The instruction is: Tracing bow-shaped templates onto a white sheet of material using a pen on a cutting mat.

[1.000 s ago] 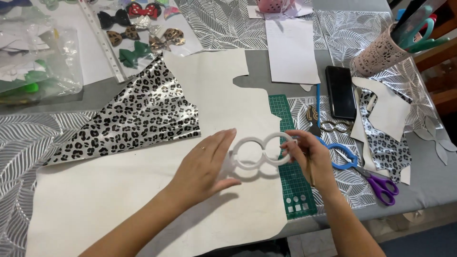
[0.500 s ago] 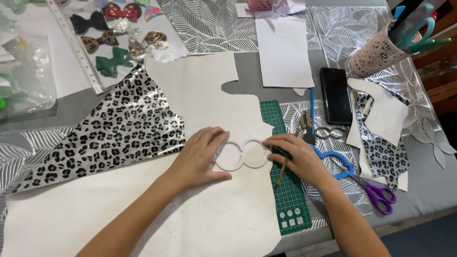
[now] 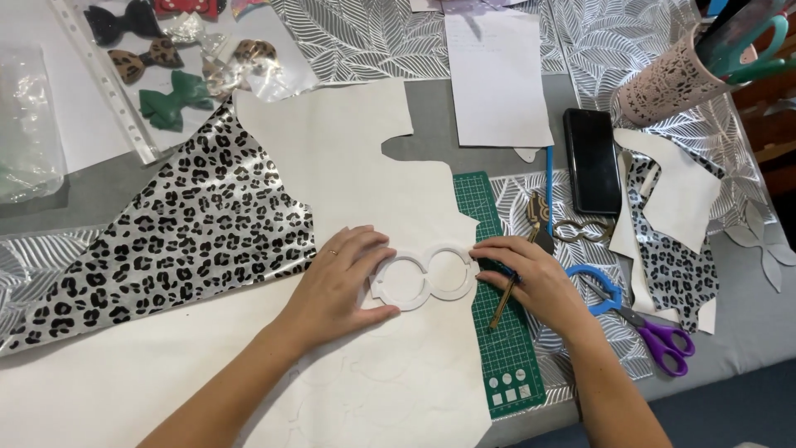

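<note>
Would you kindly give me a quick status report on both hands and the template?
Left hand flat on white double-ring template. Right hand at its right edge, pencil held. Template on cream sheet; scissors off right.

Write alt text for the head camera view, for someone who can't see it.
Two hands press a white double-ring template flat on a cream sheet: left hand on its left ring, right hand, holding a pen, at its right edge. Scissors lie nearby.

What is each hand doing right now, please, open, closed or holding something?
Left hand: open, fingers pressing the white double-ring template flat on the cream sheet.
Right hand: closed on a pencil, fingertips touching the template's right edge.
</note>
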